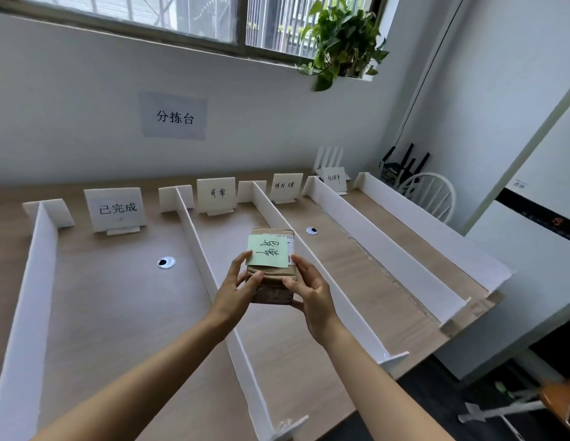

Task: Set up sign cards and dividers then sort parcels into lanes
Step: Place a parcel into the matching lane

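Above the second lane (pixel 221 240), left grip (pixel 242 281) and right grip (pixel 312 291) are clasping the parcel (pixel 272 281); best be checking its note (pixel 267 254) against the sign card (pixel 216 193).

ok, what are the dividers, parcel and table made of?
Dividers: probably foam board, matte white; thick cut edges show. Parcel: brown paper or cardboard wrap, creased and dull. Table: light wood-grain top, likely laminate, but solid wood can't be ruled out.
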`<state>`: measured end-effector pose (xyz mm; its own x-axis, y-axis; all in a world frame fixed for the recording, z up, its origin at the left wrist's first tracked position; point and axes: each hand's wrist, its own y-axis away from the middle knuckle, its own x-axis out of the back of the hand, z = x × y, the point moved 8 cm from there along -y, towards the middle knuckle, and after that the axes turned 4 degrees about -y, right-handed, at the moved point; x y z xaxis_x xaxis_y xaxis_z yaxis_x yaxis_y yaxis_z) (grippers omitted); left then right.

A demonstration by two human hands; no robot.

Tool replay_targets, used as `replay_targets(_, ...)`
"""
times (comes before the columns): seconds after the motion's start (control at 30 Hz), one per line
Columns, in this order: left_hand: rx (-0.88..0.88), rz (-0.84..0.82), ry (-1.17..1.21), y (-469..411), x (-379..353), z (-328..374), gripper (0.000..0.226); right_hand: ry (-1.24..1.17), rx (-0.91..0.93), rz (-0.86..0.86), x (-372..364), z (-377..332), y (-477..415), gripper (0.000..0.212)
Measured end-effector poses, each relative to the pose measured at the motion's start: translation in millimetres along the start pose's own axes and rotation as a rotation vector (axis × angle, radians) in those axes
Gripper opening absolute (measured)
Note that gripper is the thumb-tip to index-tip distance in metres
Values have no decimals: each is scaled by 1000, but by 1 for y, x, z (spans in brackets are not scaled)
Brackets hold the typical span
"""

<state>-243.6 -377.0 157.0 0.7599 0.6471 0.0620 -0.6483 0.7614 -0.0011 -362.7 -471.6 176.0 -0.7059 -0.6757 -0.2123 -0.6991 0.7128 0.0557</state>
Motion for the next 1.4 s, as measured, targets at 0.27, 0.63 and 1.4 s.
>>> replay_targets(0.27,81,19,-17,-38,-4,-28,48,-12,-79,-21,5,23,-55,50)
replay_targets(0.63,209,96,-145,-102,-9,-82,45,13,-247,-106,26,76,-140,48)
replay_targets(1.4,476,584,-37,-146,-8,-232,51,185,-391,-306,33,223,-241,54)
